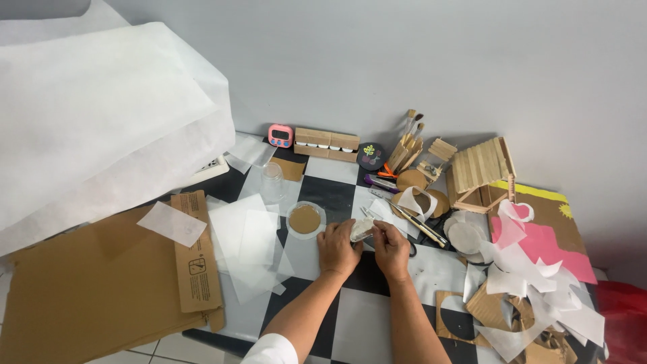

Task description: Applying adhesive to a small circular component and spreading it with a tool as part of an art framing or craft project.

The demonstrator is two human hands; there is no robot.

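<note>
Left hand: my left hand point(337, 248) is curled, fingertips pinching the near-left edge of a small crumpled wad of white tissue paper point(361, 229).
Right hand: my right hand point(393, 248) is curled too, thumb and fingers closed on the wad's right side.
Wad: held between both hands, just beyond my knuckles, lifted slightly off the black-and-white checkered tabletop point(360, 323).
Left of left hand: round brown cardboard disc on a white paper circle point(305, 219), close by but apart.
Beyond right hand: metal scissors point(418, 226) lying near.
Far right: wooden craft-stick house point(482, 172), pink and white paper scraps point(532, 259).
</note>
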